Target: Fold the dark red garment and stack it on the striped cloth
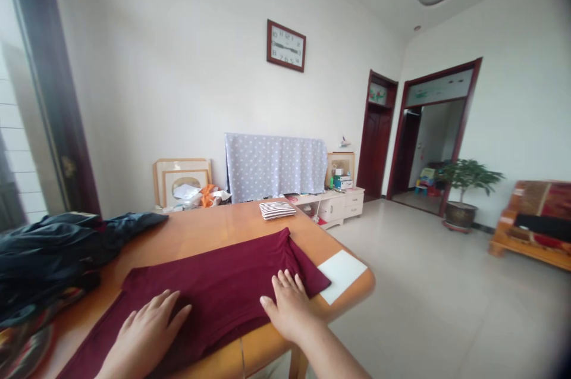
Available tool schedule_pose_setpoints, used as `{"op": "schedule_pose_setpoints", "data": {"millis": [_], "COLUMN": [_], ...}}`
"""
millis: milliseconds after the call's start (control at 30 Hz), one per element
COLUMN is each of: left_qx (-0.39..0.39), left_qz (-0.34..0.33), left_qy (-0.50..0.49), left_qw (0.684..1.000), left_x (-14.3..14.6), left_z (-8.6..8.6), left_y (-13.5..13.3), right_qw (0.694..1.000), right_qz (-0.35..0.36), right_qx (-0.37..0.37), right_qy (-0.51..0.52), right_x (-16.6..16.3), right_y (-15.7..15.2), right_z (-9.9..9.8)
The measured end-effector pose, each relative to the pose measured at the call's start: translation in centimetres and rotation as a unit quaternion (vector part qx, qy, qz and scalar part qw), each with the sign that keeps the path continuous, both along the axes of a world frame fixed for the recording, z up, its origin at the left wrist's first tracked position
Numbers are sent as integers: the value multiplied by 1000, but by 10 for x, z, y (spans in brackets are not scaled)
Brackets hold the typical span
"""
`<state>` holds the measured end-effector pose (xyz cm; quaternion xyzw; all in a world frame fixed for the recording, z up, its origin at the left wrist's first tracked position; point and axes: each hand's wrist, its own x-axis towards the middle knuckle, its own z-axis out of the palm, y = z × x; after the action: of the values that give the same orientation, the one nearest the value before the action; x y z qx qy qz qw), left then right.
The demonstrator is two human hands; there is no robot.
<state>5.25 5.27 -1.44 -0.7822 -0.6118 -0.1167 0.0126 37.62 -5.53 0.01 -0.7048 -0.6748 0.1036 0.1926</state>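
A dark red garment (214, 284) lies spread flat on the wooden table (196, 233), with one edge folded over at its right end. My left hand (147, 331) rests palm down on its near left part, fingers apart. Palm down too, my right hand (288, 304) presses on the garment's right part, just beside the folded edge. Neither hand grips anything.
A heap of dark clothes (49, 254) fills the table's left side. A folded striped cloth (276, 210) sits at the far edge, a white board (341, 275) at the right corner. Beyond are a covered television (275, 166), a low cabinet (336, 203), a potted plant (466, 191) and a wooden sofa (533, 224).
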Motion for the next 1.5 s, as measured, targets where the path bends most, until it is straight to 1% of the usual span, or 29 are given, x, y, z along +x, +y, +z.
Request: {"op": "schedule_pose_setpoints", "data": {"millis": [133,200,267,333,400,467,600,733,1033,1200,1500], "left_qx": [-29,-32,-29,-12,6,14,22,26,38,37,36], "left_qz": [17,7,-20,-23,-2,17,43,43,45,46,41], "left_qy": [55,71,84,72,35,11,-2,-18,-37,-33,-22], "left_qw": [998,997,996,997,999,1000,999,999,998,998,998], "left_x": [-6,-9,-10,-7,-4,-1,-1,-3,-2,-3,-3], "left_z": [-2,-1,4,10,14,14,5,0,0,-1,-2], "left_y": [-39,-55,-70,-82,-88,-90,-85,-84,-89,-89,-85], "right_qw": [1000,1000,999,998,998,997,996,995,992,993,995], "right_qz": [-2,-6,-9,-10,-12,-13,-10,-10,-5,-9,-14], "right_qx": [-11,-11,-9,-11,-12,-12,-8,-3,12,9,-14], "right_qy": [-19,-29,-41,-53,-67,-79,-93,-100,-123,-121,-99], "right_x": [0,0,1,2,3,5,8,10,17,16,11], "right_y": [-2,-1,1,4,8,11,15,18,26,24,18], "right_z": [-5,-7,-12,-17,-23,-28,-34,-40,-53,-52,-39]}}
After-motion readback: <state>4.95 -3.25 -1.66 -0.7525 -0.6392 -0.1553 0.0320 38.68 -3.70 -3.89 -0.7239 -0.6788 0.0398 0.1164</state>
